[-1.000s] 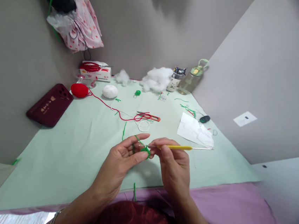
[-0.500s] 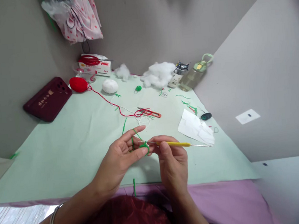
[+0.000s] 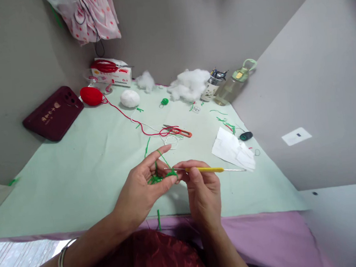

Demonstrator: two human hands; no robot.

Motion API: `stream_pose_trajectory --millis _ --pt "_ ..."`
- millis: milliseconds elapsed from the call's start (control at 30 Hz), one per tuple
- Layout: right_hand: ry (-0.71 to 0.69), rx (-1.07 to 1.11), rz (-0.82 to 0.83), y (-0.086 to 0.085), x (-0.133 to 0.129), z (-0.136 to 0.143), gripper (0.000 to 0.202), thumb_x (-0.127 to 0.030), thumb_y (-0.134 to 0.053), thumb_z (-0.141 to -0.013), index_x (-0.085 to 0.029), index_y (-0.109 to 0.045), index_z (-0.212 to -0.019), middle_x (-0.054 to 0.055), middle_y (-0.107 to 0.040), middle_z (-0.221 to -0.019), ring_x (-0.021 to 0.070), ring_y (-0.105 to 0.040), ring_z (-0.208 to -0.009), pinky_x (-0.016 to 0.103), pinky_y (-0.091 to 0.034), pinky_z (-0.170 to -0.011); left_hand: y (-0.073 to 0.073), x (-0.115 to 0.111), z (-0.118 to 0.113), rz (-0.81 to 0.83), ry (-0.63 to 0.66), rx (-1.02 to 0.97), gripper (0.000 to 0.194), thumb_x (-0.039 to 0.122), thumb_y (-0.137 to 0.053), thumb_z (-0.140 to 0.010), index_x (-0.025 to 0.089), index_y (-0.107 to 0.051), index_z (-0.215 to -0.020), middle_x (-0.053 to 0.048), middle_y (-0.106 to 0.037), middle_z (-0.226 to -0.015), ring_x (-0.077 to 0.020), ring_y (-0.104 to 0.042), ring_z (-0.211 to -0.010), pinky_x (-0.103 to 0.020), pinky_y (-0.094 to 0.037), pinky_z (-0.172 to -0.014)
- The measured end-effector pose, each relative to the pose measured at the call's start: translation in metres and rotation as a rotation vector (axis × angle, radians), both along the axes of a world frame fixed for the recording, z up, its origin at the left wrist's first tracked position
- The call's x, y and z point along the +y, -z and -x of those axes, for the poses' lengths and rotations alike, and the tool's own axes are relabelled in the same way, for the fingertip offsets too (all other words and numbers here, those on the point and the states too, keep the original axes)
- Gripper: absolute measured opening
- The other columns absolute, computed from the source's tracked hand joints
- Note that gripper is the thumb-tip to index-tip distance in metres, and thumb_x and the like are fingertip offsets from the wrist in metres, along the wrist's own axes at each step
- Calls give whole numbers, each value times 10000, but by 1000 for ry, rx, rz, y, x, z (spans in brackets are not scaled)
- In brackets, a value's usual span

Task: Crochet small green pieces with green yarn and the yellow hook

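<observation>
Between thumb and fingers, my left hand (image 3: 139,187) pinches a small piece of green crochet work (image 3: 171,174). Green yarn (image 3: 165,158) runs from it up over the raised index finger, and more green strands lie against the palm. My right hand (image 3: 203,185) grips the yellow handle of a crochet hook (image 3: 211,169) like a pen. The hook's thin metal tip points left and meets the top of the green piece; whether a loop is on it is too small to tell. Its other metal end sticks out to the right.
Thread snips (image 3: 179,131) lie beyond my hands among red and white yarn. Farther back are a red yarn ball (image 3: 91,96), a white ball (image 3: 129,98), stuffing (image 3: 189,84), a pen cup (image 3: 210,89) and a bottle (image 3: 230,87). Left stands a maroon phone (image 3: 53,115); right lies white paper (image 3: 232,149).
The view has tilted slightly down. More green yarn now shows beside my left palm. Both hands keep their grip, with the hook still at the green piece.
</observation>
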State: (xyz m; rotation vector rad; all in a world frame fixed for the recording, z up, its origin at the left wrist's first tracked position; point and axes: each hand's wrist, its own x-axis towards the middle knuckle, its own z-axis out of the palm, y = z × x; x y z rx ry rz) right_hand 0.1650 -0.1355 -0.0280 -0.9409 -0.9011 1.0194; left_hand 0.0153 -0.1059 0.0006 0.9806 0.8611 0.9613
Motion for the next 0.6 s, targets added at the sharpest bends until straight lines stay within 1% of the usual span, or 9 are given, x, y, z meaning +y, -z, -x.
stream_pose_trajectory --millis 133,267,467,600 --pt "-9 22 -7 2 -1 -1 147 -365 -732 -947 -241 -811 -930 31 -805 -913 135 -716 -734 282 -593 -733 -2 -2 -4 -62 -32 77 664 257 -811 -815 258 -618 -1451 40 -585 -855 -156 -627 -869 -328 -531 -943" --pt "35 39 -1 2 -1 0 155 -383 -753 -928 -241 -811 -914 32 -804 -888 138 -723 -746 280 -606 -732 -2 -3 -7 -67 -57 101 706 254 -821 -792 254 -598 -1462 31 -572 -895 -163 -605 -907 -319 -519 -948" --pt "37 104 11 4 1 3 147 -386 -762 -921 -247 -808 -905 19 -798 -874 124 -726 -751 253 -609 -725 -1 -4 -7 -83 -63 122 650 256 -806 -812 254 -625 -1436 36 -561 -871 -151 -593 -886 -301 -494 -962" --pt "35 124 40 6 1 3 190 -425 -774 -901 -235 -791 -898 30 -792 -868 143 -730 -760 282 -618 -733 0 -4 -8 -94 -80 154 612 250 -806 -815 260 -651 -1407 36 -567 -861 -156 -597 -879 -321 -484 -983"
